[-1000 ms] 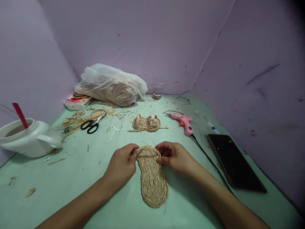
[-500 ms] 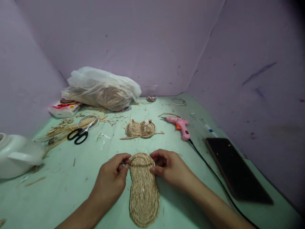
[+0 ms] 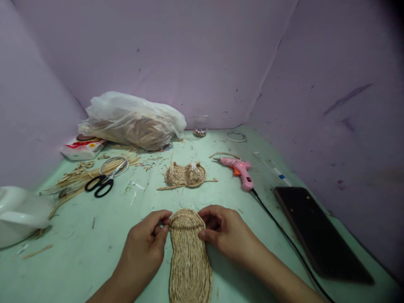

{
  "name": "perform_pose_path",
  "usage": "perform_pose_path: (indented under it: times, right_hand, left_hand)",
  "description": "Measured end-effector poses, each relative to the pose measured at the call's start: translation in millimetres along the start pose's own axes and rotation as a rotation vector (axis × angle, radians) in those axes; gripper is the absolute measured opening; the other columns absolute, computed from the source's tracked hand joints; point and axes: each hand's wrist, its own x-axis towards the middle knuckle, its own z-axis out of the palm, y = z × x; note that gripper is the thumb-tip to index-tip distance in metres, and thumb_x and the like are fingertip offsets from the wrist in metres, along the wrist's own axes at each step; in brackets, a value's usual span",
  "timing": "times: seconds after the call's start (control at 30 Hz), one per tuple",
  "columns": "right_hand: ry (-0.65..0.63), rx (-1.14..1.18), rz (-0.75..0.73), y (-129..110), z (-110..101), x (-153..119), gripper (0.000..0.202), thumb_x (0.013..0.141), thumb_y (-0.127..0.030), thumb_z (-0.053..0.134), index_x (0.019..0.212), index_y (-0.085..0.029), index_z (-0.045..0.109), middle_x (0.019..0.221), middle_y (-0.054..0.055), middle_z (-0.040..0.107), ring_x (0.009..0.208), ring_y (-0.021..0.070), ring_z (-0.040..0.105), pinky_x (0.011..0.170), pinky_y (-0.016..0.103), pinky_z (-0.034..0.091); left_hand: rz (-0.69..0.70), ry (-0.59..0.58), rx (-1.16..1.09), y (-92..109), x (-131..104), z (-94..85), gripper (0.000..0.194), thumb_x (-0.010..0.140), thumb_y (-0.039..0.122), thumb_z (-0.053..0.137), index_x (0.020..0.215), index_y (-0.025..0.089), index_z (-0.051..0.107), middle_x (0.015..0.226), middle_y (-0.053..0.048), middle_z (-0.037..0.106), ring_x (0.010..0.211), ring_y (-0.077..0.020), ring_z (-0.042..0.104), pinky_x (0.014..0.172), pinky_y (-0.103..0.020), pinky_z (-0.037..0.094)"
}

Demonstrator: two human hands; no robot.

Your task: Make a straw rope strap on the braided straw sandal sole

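Observation:
A sole-shaped piece of coiled straw cord (image 3: 190,265), a slipper sole by its outline, lies in front of me with its far end rounded. A thin cord crosses it near that end. My left hand (image 3: 147,242) pinches its upper left edge between thumb and fingers. On the opposite edge, my right hand (image 3: 225,229) grips it the same way, fingers curled. Beyond the sole sits a two-lobed piece of coiled straw cord (image 3: 184,174) with small white beads on top and loose cord ends at both sides.
A pink glue gun (image 3: 241,168) with a black cable lies to the right, near a dark phone (image 3: 322,235). On the left are scissors (image 3: 101,185), straw strands (image 3: 72,185) and a white jug-like vessel (image 3: 23,216). Behind stand a plastic bag (image 3: 132,122) and a beaded clear cup (image 3: 200,130).
The whole view has shifted slightly, so the sole and both hands appear a little lower. Both hands keep their hold on the sole's edges.

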Motion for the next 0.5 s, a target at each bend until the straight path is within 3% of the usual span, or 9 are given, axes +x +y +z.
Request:
perform_pose_path:
  times: [0.5]
  right_hand:
    - [-0.019, -0.024, 0.008, -4.3, -0.5, -1.0, 0.028, 0.063, -0.009, 0.063, 0.091, -0.013, 0.063, 0.067, 0.001, 0.06, 0.061, 0.0126, 0.055, 0.058, 0.025, 0.046]
  left_hand:
    - [0.013, 0.006, 0.019, 4.5, 0.0, -0.2, 0.023, 0.076, 0.022, 0.048, 0.094, 0.018, 0.062, 0.079, -0.003, 0.067, 0.065, -0.0158, 0.059, 0.062, -0.027, 0.048]
